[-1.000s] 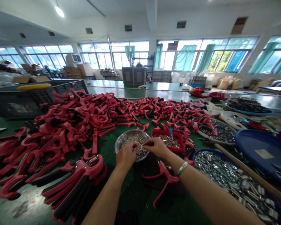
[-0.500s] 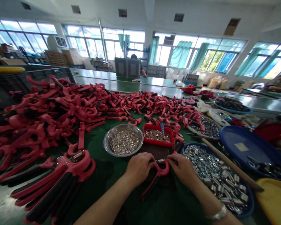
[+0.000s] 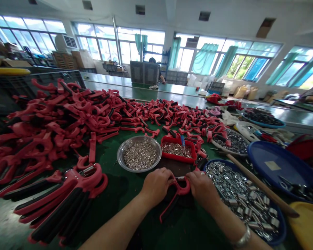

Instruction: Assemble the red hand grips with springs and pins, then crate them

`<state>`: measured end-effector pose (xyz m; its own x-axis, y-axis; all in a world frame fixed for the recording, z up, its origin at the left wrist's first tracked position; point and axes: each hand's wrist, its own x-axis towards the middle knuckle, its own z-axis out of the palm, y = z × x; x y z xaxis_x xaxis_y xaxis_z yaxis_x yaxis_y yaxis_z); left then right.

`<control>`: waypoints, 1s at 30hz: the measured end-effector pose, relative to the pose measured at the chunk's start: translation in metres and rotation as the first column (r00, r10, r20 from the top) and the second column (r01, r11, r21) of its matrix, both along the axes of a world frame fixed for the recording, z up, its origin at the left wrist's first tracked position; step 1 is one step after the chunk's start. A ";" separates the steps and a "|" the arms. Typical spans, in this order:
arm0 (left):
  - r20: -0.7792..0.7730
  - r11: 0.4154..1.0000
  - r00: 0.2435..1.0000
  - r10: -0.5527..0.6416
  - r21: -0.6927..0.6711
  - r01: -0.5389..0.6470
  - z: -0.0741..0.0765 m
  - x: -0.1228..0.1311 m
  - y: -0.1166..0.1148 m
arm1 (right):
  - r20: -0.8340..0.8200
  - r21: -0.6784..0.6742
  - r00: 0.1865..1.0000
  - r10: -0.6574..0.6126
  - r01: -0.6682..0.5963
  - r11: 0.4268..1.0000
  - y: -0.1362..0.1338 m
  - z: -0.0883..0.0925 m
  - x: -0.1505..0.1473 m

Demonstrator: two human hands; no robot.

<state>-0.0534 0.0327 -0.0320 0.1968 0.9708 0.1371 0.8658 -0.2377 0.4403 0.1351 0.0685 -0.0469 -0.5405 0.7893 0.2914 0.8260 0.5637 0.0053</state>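
A red and black plastic handle part [image 3: 183, 190] with a metal spring at its top lies between my hands, its black grip pointing down-left. My left hand [image 3: 158, 184] has its fingers closed on the part's left end. On the right side, my right hand [image 3: 202, 185] pinches the other end, fingers closed. Just beyond are a metal bowl of small rivets [image 3: 140, 155] and a red tray [image 3: 192, 160] of metal pins with a blue-handled tool in it. Beside my right hand, a blue basin [image 3: 282, 225] holds springs and metal rings.
A large heap of red handles [image 3: 75, 118] spreads across the left and back. Several handles with springs [image 3: 75, 194] lie stacked front left. A wooden stick [image 3: 263, 187] crosses the blue basin, beside a blue plate [image 3: 289, 163]. People sit at far tables.
The view has shifted slightly, moving the scene a little in the frame. My right fingers have curled closer around the right end of the handle part.
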 end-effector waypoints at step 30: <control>0.835 0.765 0.424 0.350 -0.516 0.386 0.021 0.003 -0.007 | -0.865 -0.494 0.408 -0.293 -0.583 0.645 -0.025 0.032 -0.027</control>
<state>-0.0504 0.0253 -0.0107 0.3457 0.8854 -0.3108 -0.0857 0.3596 0.9292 0.1077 0.0433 -0.0147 -0.4755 0.8735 0.1046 0.0119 0.1253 -0.9921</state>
